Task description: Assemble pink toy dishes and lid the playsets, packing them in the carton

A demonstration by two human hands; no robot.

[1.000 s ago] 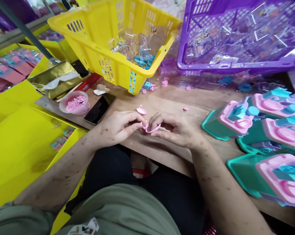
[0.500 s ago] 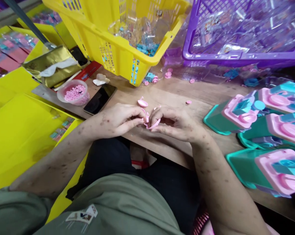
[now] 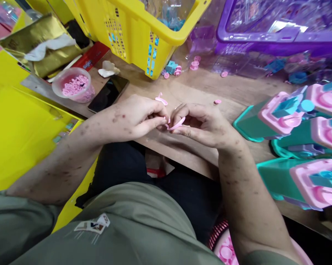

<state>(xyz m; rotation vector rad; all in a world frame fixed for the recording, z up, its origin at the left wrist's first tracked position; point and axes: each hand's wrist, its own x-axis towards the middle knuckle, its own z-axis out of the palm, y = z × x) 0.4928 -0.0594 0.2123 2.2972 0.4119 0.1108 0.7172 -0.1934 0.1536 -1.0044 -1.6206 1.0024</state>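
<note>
Over the near edge of the wooden table (image 3: 182,147), my right hand (image 3: 203,125) pinches a thin, curved pink plastic piece (image 3: 179,124). My left hand (image 3: 143,119) meets it from the other side, thumb and fingers pressed together at the piece's left end; a bit of pink shows there, too small to make out. Just beyond my fingers lies another pink piece with a curled stem (image 3: 161,99). A small pink disc (image 3: 217,102) rests farther right.
Teal and pink boxes (image 3: 278,117) stand at the right. A yellow basket (image 3: 138,33) and a purple crate (image 3: 259,40) are at the back. Left of my hands are a phone (image 3: 109,94) and a tub of small pink parts (image 3: 84,94). A pink basket (image 3: 219,235) sits below.
The view has shifted, so most things sit higher in the picture. Both hands still hold the pink piece close together, with little change in grip.
</note>
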